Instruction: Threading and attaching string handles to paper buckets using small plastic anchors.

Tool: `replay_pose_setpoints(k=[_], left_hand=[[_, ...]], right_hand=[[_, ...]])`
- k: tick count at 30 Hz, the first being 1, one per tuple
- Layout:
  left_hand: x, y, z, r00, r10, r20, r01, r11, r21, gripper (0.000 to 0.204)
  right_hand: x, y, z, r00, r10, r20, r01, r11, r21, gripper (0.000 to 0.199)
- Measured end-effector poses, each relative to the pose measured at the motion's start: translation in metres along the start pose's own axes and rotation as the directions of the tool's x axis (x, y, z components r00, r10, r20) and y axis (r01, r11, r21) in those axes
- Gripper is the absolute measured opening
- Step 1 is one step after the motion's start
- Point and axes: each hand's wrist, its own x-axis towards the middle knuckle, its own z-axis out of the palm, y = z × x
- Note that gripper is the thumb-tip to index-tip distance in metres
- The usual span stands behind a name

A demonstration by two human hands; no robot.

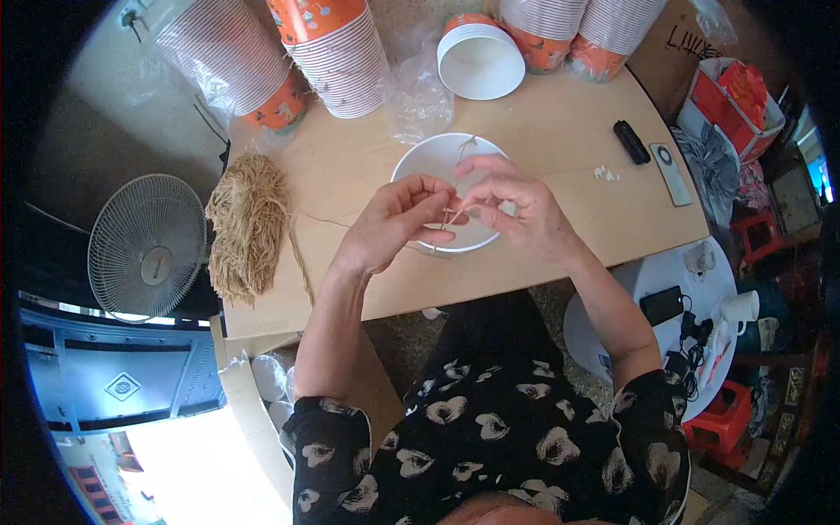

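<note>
- Both hands meet over a white paper bowl (418, 166) that sits upright on the wooden table (542, 131), just in front of the person.
- Left hand (394, 223) — thumb and forefinger pressed together on a thin tan string (449, 217); the other fingers curl loosely.
- Right hand (516, 206) — fingertips pinch the same string from the other side, close to the left hand's pinch; the short length between them is hard to make out.
- The string looks like a paper or fibre cord: very light, limp, likely a bit rough, so it should grip well between bare fingertips but will flop if held far from its end. Best taken near the tip, with a pinch.
- The bowl looks thin-walled and light — apt to slide or tip if tugged by the string; steady it at the rim.
- A thick bundle of the same tan string (249, 223) lies on the table to the left, well apart from the bowl.
- Stacks of paper bowls (346, 61) in clear bags stand at the table's far edge; a fan (147, 249) sits beyond its left side.
</note>
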Motion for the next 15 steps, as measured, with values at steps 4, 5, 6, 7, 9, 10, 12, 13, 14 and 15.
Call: replay_pose_setpoints(k=[4,5,6,7,9,10,12,13,14,15], left_hand=[[-0.002,-0.003,0.003,0.998,-0.005,0.065,0.007,0.999,-0.038,0.025],[-0.003,-0.001,0.002,0.997,0.001,0.079,0.0,1.0,-0.011,0.023],[-0.004,-0.001,0.001,0.996,0.007,0.094,-0.009,1.0,0.017,0.022],[-0.004,-0.001,-0.001,0.996,0.008,0.093,-0.009,1.0,0.016,0.022],[-0.005,-0.004,-0.005,0.994,0.058,0.095,-0.064,0.996,0.056,0.02],[-0.006,-0.005,-0.006,0.994,0.059,0.094,-0.064,0.996,0.055,0.02],[-0.009,-0.006,-0.007,0.995,0.087,0.048,-0.09,0.994,0.059,0.021],[-0.009,-0.008,-0.007,0.995,0.088,0.047,-0.09,0.994,0.057,0.021],[-0.01,-0.01,-0.007,0.994,0.106,0.032,-0.107,0.993,0.054,0.023],[-0.01,-0.011,-0.008,0.992,0.123,0.017,-0.124,0.991,0.051,0.025]], right_hand=[[0.002,0.009,0.001,0.993,0.109,-0.04,-0.105,0.99,0.09,0.01],[0.002,0.013,0.001,0.987,0.163,0.005,-0.162,0.976,0.147,0.011],[0.003,0.015,0.001,0.976,0.213,0.053,-0.219,0.955,0.2,0.012],[0.004,0.013,0.0,0.976,0.212,0.054,-0.219,0.955,0.2,0.012],[0.007,0.007,-0.002,0.933,0.319,0.168,-0.352,0.905,0.237,0.015],[0.008,0.005,-0.002,0.933,0.318,0.169,-0.352,0.906,0.237,0.015],[0.009,0.002,-0.001,0.934,0.331,0.136,-0.355,0.904,0.239,0.013],[0.01,0.0,0.0,0.933,0.331,0.138,-0.356,0.904,0.238,0.013],[0.01,-0.003,0.0,0.938,0.338,0.075,-0.346,0.911,0.226,0.013],[0.011,-0.004,0.001,0.939,0.343,0.013,-0.337,0.917,0.213,0.012]])
